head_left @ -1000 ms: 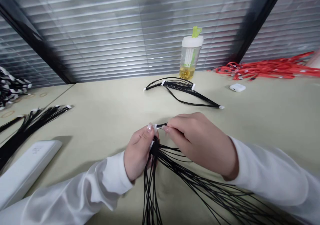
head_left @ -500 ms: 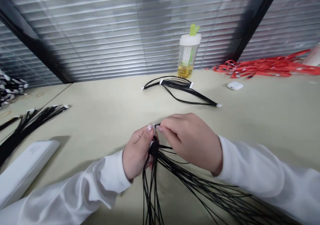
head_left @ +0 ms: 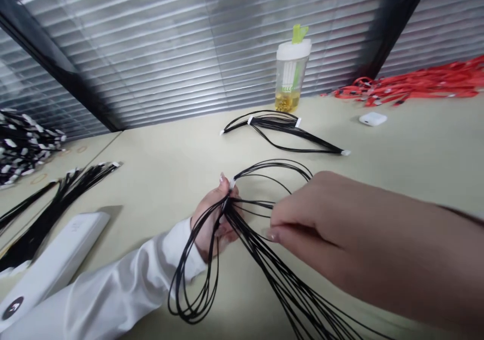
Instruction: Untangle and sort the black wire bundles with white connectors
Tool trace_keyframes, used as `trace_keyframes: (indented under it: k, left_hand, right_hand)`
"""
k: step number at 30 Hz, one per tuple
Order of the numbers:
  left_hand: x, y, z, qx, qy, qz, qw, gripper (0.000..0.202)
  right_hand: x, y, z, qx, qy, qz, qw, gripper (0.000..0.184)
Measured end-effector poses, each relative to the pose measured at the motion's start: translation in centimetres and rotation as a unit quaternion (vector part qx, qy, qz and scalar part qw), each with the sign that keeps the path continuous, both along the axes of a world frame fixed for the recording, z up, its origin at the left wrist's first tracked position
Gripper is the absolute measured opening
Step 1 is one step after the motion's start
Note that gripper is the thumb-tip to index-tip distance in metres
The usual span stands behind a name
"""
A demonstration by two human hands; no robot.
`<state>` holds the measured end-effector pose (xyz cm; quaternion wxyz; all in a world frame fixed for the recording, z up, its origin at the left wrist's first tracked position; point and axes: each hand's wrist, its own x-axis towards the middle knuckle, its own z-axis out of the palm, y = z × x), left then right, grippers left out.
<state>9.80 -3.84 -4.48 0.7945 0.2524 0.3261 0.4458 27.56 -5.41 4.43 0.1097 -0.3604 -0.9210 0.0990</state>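
Observation:
My left hand [head_left: 214, 214] is closed around a wire harness, its white connector [head_left: 232, 184] standing at the thumb. From this grip the thin black wires [head_left: 260, 249] fan out: some loop down on the left, others run toward the lower right, and a few arch over to the right. My right hand [head_left: 321, 224] is closed in a pinch to the right of the connector, apart from it. Several wires pass to or behind its fingers; what the fingertips hold is hidden. Beyond the hands, another black harness [head_left: 276, 123] with white connectors lies on the table.
On the left are a white oblong device [head_left: 64, 259], a bundle of black wires [head_left: 60, 204] and a pile of black wires with white ends [head_left: 26, 146]. A bottle [head_left: 292, 75] stands by the blinds. Red lanyards [head_left: 416, 83] and a small white case [head_left: 372, 119] lie right.
My right hand has drawn away from the connector, rightward and toward me. Wires now arch from the connector, and a loop hangs over my left wrist. The view has shifted slightly.

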Motion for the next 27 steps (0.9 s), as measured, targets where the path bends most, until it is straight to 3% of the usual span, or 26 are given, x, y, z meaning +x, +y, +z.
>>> trace_keyframes:
  k: [8,15,21,27]
  left_hand:
    - [0.1,-0.5,0.0,0.015,0.042,0.017,0.999,0.041]
    - [0.3,-0.6,-0.1,0.069,0.117,0.023,0.99,0.048]
    - [0.4,-0.8,-0.3,0.107,0.141,0.044,0.983,0.047]
    - [0.5,-0.8,-0.2,0.087,0.124,0.047,0.987,0.045]
  right_hand:
    - [-1.8,1.2,-2.5,-0.065,0.09,-0.047,0.993,0.032]
    - [-2.3,1.2,-3.7,-0.126,0.062,-0.07,0.988,0.028]
    - [-2.6,0.8,-3.6,-0.114,0.063,-0.057,0.99,0.027]
    - [-2.5,0.7,-3.5,-0.076,0.041,-0.055,0.995,0.019]
